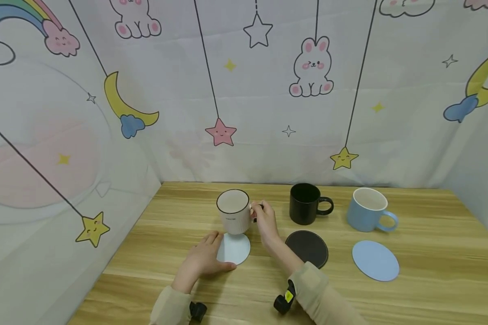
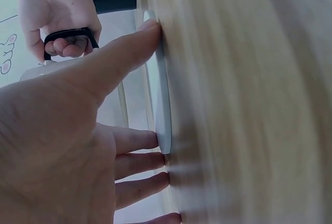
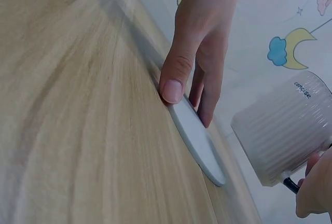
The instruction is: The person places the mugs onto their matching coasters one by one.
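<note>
My right hand (image 1: 265, 222) grips the handle of a white ribbed mug (image 1: 235, 221) with a black rim. In the right wrist view, the mug (image 3: 288, 130) hangs above the table, apart from the coaster below. A round white coaster (image 1: 236, 249) lies flat on the wood, in front of the mug in the head view. Around its left side is my left hand (image 1: 204, 257), holding it by the edge between thumb and index finger. The left wrist view has the coaster (image 2: 160, 89) edge-on, with the thumb (image 2: 124, 53) against one side and the other fingers spread.
Further right on the wooden table (image 1: 264, 293) stand a black mug (image 1: 302, 205) and a light blue mug (image 1: 363, 212). A black coaster (image 1: 307, 248) and a light blue coaster (image 1: 376, 261) lie before them. A printed curtain (image 1: 260, 90) hangs behind.
</note>
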`<act>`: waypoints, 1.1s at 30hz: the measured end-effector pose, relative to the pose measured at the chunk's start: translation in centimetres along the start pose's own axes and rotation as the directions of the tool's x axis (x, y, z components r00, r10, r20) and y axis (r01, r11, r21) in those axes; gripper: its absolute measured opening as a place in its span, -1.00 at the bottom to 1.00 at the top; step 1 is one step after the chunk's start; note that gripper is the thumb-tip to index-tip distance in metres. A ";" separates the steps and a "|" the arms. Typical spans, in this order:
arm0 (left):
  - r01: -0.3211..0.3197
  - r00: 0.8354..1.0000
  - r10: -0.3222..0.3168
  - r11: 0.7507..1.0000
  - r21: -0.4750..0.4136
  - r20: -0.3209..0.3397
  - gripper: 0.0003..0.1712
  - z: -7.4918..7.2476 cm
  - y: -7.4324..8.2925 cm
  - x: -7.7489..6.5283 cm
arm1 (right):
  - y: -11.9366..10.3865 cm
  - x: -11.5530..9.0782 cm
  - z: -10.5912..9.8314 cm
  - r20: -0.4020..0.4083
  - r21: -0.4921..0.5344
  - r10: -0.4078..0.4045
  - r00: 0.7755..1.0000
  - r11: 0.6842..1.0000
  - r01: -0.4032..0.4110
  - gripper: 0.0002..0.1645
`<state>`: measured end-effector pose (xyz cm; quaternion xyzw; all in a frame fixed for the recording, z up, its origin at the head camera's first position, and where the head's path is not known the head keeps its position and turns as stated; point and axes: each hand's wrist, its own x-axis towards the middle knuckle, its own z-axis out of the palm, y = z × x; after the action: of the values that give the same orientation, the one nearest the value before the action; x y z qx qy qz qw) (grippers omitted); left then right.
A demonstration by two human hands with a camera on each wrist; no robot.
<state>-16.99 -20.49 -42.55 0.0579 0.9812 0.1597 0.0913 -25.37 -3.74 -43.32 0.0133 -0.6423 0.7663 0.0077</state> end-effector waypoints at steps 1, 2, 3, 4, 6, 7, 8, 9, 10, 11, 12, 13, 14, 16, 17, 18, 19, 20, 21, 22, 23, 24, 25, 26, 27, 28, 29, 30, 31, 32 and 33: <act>-0.003 1.000 0.003 1.000 -0.002 -0.002 0.14 0.0 0.0 0.0 | 0.0 -0.1 0.0 -0.001 0.005 0.001 1.000 1.000 -0.001 -0.72; -0.007 1.000 0.007 1.000 -0.003 -0.003 0.14 0.0 -0.1 0.0 | 0.0 -0.2 0.0 -0.001 0.011 0.003 1.000 1.000 -0.003 -0.72; -0.010 1.000 0.010 1.000 -0.004 -0.006 0.14 0.0 -0.2 0.0 | 0.0 -0.4 0.0 -0.001 0.012 0.005 1.000 1.000 -0.005 -0.72; -0.013 1.000 0.013 1.000 -0.005 -0.008 0.14 0.1 -0.2 0.0 | 0.0 -0.5 0.0 -0.001 0.017 0.006 1.000 1.000 -0.006 -0.72; -0.016 1.000 0.016 1.000 -0.012 -0.010 0.15 0.2 -0.4 0.1 | 0.0 -0.7 0.1 -0.001 0.024 0.006 1.000 1.000 -0.006 -0.71; -0.019 1.000 0.018 1.000 -0.012 -0.010 0.15 0.2 -0.4 0.1 | 0.0 -0.8 0.1 0.001 0.029 0.003 1.000 1.000 -0.003 -0.72; -0.018 1.000 0.018 1.000 -0.015 -0.009 0.16 0.3 -0.5 0.2 | 0.0 -0.8 0.1 0.001 0.035 0.001 1.000 0.999 -0.001 -0.72; -0.019 1.000 0.018 1.000 -0.017 -0.008 0.16 0.3 -0.6 0.2 | 0.0 -0.9 0.1 0.001 0.036 -0.001 1.000 0.999 0.001 -0.72; -0.021 1.000 0.021 1.000 -0.017 -0.007 0.16 0.3 -0.6 0.3 | 0.0 -1.0 0.1 0.001 0.043 -0.003 1.000 0.999 0.002 -0.72; -0.023 1.000 0.022 1.000 -0.017 -0.007 0.16 0.3 -0.7 0.3 | 0.1 -1.0 0.1 0.002 0.038 -0.005 1.000 0.999 0.004 -0.72; -0.027 1.000 0.027 1.000 -0.014 -0.009 0.16 0.3 -0.7 0.3 | 0.1 -1.1 0.1 0.003 0.042 -0.004 1.000 0.999 0.004 -0.71; -0.028 1.000 0.028 1.000 -0.013 -0.009 0.16 0.2 -0.7 0.4 | 0.2 -1.2 0.1 0.005 0.042 -0.002 1.000 0.999 0.002 -0.71; -0.026 1.000 0.026 1.000 -0.017 -0.009 0.16 0.3 -0.8 0.4 | 0.2 -1.2 0.1 0.006 0.043 0.001 1.000 0.999 -0.001 -0.71; -0.025 1.000 0.024 0.999 -0.023 -0.010 0.16 0.3 -0.9 0.4 | 0.3 -1.3 0.0 0.010 0.045 0.006 1.000 0.999 -0.006 -0.72; -0.021 1.000 0.021 0.999 -0.027 -0.009 0.16 0.3 -0.9 0.4 | 0.4 -1.4 -0.1 0.014 0.040 0.009 1.000 0.999 -0.009 -0.73; -0.021 1.000 0.020 0.999 -0.032 -0.007 0.16 0.3 -0.9 0.4 | 0.4 -1.4 -0.1 0.015 0.048 0.010 1.000 0.999 -0.011 -0.75; -0.017 1.000 0.016 0.999 -0.037 -0.004 0.17 0.4 -0.9 0.3 | 0.5 -1.5 -0.1 0.018 0.048 0.011 1.000 0.999 -0.011 -0.77; -0.017 1.000 0.017 0.999 -0.040 -0.002 0.17 0.4 -1.0 0.3 | 0.5 -1.5 -0.1 0.018 0.051 0.011 1.000 0.999 -0.012 -0.79; -0.019 1.000 0.019 0.999 -0.041 -0.001 0.17 0.4 -1.0 0.3 | 0.6 -1.6 -0.1 0.019 0.052 0.011 1.000 0.999 -0.012 -0.80; -0.021 1.000 0.021 0.999 -0.044 0.001 0.17 0.5 -1.0 0.3 | 0.6 -1.7 -0.1 0.018 0.054 0.012 1.000 0.998 -0.013 -0.80; -0.025 1.000 0.025 0.999 -0.046 0.001 0.17 0.5 -1.0 0.3 | 0.6 -1.7 -0.1 0.018 0.053 0.011 1.000 0.999 -0.011 -0.81; -0.028 1.000 0.028 0.998 -0.048 0.000 0.17 0.5 -1.0 0.3 | 0.6 -1.8 0.0 0.015 0.059 0.008 1.000 0.998 -0.009 -0.82; -0.032 0.999 0.032 0.998 -0.050 -0.001 0.17 0.5 -1.0 0.3 | 0.5 -1.9 0.0 0.013 0.060 0.007 1.000 0.998 -0.007 -0.82; -0.036 0.999 0.036 0.998 -0.055 -0.001 0.17 0.4 -1.1 0.3 | 0.5 -2.0 0.0 0.010 0.060 0.003 1.000 0.998 -0.004 -0.81; -0.038 0.999 0.038 0.998 -0.059 0.000 0.17 0.4 -1.1 0.3 | 0.4 -2.1 0.1 0.008 0.060 -0.001 1.000 0.998 0.000 -0.81; -0.039 0.999 0.039 0.997 -0.062 0.001 0.18 0.4 -1.2 0.3 | 0.4 -2.2 0.1 0.005 0.064 -0.004 1.000 0.998 0.003 -0.81; -0.039 0.999 0.039 0.997 -0.064 0.003 0.18 0.4 -1.2 0.3 | 0.3 -2.3 0.1 0.003 0.066 -0.008 1.000 0.998 0.008 -0.80; -0.039 0.999 0.039 0.997 -0.066 0.006 0.18 0.4 -1.3 0.4 | 0.4 -2.3 0.1 0.002 0.069 -0.011 1.000 0.998 0.011 -0.79; -0.037 0.999 0.038 0.997 -0.069 0.009 0.18 0.4 -1.4 0.4 | 0.4 -2.4 0.1 0.003 0.070 -0.013 1.000 0.997 0.013 -0.76; -0.036 0.999 0.036 0.997 -0.072 0.011 0.18 0.4 -1.5 0.4 | 0.4 -2.4 0.1 0.005 0.068 -0.014 1.000 0.998 0.014 -0.73; -0.034 0.999 0.035 0.997 -0.074 0.013 0.18 0.3 -1.5 0.5 | 0.4 -2.5 0.0 0.006 0.067 -0.014 1.000 0.998 0.014 -0.70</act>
<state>-17.50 -21.76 -43.44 0.0728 0.9728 0.1969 0.0976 -22.92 -3.83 -43.75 0.0208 -0.6160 0.7874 0.0104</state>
